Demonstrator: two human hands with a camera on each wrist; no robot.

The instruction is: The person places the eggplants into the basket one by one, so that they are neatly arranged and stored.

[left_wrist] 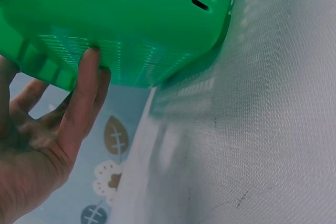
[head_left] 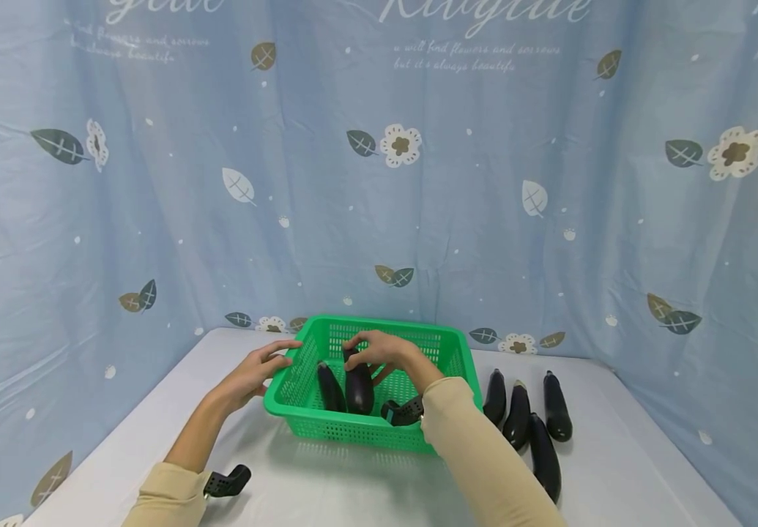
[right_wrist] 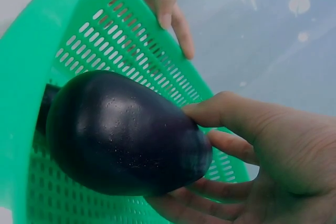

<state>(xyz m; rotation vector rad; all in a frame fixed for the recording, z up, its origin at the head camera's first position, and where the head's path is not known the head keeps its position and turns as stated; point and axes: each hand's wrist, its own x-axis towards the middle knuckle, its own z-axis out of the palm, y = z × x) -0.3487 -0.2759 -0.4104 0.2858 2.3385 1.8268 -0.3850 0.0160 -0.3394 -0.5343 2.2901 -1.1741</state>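
A green plastic basket (head_left: pixel 379 428) with slotted walls stands on the white table. My left hand (head_left: pixel 251 375) holds its left rim; in the left wrist view, fingers (left_wrist: pixel 86 85) lie against the outer wall below the rim. Inside the basket, my right hand (head_left: pixel 385 353) grips a thick dark eggplant (head_left: pixel 359 386) near its upper end. The right wrist view shows the thumb and fingers around the narrower end of this eggplant (right_wrist: pixel 126 135). Just left of it, a slimmer eggplant (head_left: pixel 331 388) leans in the basket, its dark end partly hidden in the right wrist view.
Several eggplants lie on the table right of the basket, among them one at the far right (head_left: pixel 557 408) and one nearest the front (head_left: pixel 545 457), partly beside the right sleeve (head_left: pixel 477 446). A blue patterned curtain (head_left: pixel 326 219) hangs behind the table (head_left: pixel 326 490).
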